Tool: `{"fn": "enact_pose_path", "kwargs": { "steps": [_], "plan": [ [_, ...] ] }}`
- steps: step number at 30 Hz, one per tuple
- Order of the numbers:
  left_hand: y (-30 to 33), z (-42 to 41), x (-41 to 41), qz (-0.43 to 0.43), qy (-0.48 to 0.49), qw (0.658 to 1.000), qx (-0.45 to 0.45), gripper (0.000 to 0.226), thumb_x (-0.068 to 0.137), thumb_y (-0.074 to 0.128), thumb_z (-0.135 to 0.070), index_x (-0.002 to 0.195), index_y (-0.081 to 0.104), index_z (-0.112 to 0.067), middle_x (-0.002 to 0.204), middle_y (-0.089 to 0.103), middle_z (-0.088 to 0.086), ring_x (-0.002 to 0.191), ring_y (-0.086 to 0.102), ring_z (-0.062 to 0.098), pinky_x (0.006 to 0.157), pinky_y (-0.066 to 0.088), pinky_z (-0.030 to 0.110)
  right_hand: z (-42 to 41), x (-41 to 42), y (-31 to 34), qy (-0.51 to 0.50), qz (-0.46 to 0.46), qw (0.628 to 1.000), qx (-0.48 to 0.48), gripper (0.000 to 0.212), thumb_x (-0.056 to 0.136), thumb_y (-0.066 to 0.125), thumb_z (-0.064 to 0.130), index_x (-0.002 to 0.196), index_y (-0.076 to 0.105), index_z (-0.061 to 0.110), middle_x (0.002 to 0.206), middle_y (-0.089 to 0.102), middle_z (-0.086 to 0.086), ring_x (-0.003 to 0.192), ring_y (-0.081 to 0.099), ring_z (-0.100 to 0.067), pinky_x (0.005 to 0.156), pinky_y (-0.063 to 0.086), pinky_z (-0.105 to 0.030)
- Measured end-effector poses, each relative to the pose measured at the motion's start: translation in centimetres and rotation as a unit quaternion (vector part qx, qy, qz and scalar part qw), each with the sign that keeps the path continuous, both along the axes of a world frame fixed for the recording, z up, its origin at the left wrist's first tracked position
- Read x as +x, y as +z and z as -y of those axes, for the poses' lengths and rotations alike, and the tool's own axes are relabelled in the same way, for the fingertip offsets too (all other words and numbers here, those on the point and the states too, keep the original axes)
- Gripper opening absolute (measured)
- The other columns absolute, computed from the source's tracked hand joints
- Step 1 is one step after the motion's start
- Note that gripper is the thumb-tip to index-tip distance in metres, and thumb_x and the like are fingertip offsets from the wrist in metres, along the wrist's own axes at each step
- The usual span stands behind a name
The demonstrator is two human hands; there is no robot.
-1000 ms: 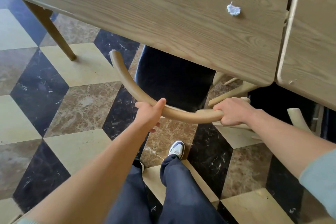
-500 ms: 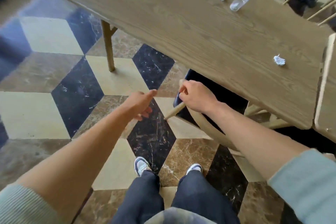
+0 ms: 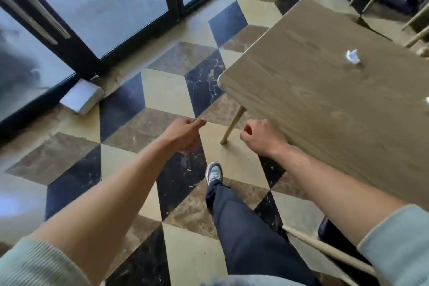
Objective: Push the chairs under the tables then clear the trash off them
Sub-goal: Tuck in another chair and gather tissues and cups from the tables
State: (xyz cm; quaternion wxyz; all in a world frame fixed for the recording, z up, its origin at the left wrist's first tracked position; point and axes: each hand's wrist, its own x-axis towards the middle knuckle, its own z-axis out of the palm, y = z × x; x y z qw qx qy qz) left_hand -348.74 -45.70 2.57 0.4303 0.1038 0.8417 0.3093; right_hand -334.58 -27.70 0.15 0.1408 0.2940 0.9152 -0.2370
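Crumpled white paper scrap lies on the light oak wood-grain surface, well apart from both hands. Likely weightless, soft, crushable: a fingertip pinch anywhere should do. Left hand loosely open, empty, over the glossy cube-pattern marble floor. Right hand half-curled, empty, just beside the surface's near corner. Pale bentwood chair with dark seat bottom right, rigid, probably slides easily; push by the curved rail.

Soft daylight from the glass doors; motion blur throughout, wide-angle bending at the edges.
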Motion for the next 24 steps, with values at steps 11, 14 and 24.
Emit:
{"fn": "enact_pose_path", "kwargs": {
  "steps": [11,14,24],
  "plan": [
    [2.0,-9.1,-32.0,0.003,0.011,0.998,-0.059,0.045,0.104,0.053,-0.048,0.122,0.061,-0.007,0.109,0.072,0.017,0.088,0.075,0.034,0.08,0.063,0.046,-9.8,-31.8,0.1,-0.071,-0.039,0.989,-0.124,0.019,0.097,0.057,0.033,0.083,0.063,0.021,0.087,0.068,-0.002,0.086,0.066,-0.025,0.077,0.058,-0.043],
    [1.1,-13.3,-39.9,-0.003,-0.01,0.999,-0.052,0.041,0.105,0.053,-0.046,0.114,0.063,-0.008,0.104,0.074,0.017,0.079,0.074,0.031,0.064,0.059,0.036,-13.3,-37.9,-0.2,-0.105,-0.019,0.987,-0.122,0.024,0.095,0.057,0.032,0.072,0.056,0.024,0.082,0.065,-0.001,0.082,0.063,-0.026,0.071,0.053,-0.038],
    [5.0,-35.0,-61.8,-0.005,-0.211,0.978,0.003,0.041,0.106,0.054,-0.041,0.115,0.062,-0.002,0.103,0.072,0.025,0.081,0.07,0.036,0.072,0.058,0.041,-29.4,-50.4,2.6,-0.334,-0.041,0.938,-0.089,0.029,0.091,0.053,0.025,0.064,0.056,0.013,0.071,0.063,-0.005,0.075,0.059,-0.029,0.061,0.044,-0.037]
  ]
}}
